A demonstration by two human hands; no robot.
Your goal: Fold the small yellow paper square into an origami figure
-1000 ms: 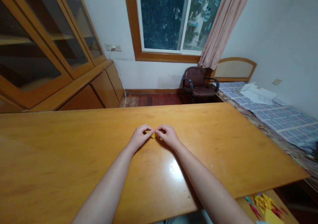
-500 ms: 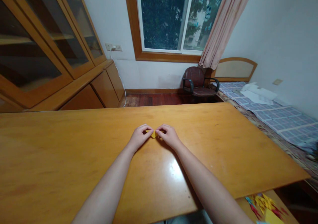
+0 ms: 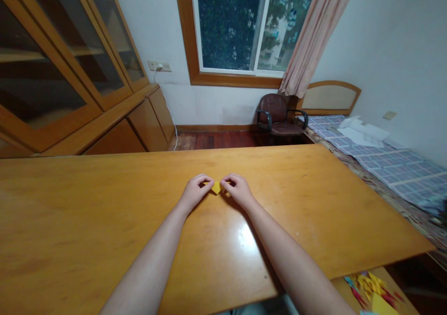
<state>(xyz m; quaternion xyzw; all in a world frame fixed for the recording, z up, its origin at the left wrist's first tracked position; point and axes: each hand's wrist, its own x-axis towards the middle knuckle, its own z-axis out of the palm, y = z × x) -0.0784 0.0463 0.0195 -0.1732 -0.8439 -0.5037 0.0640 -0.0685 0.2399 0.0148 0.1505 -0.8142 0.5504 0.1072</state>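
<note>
Nearest, at the lower right, a heap of coloured paper pieces (image 3: 368, 287) lies on a lower surface below the near edge of the table (image 3: 87, 222). Both forearms converge toward the table's middle. The left hand (image 3: 193, 195) and right hand (image 3: 240, 192) are curled, with fingertips narrowed onto a small yellow folded paper (image 3: 217, 187), one hand at each end. The paper sits between them, its long axis running left to right and a point toward the person. Neither hand is nearer. Beyond stand a chair (image 3: 278, 114) and a window (image 3: 244, 26).

Wooden table (image 3: 314, 203); glass-door cabinet (image 3: 63, 68) left; window (image 3: 244, 26), pink curtain (image 3: 314, 30); brown armchair (image 3: 277, 114); bed (image 3: 391, 166) right, white papers (image 3: 363, 133) on it; coloured paper pieces (image 3: 370, 289) lower right.
</note>
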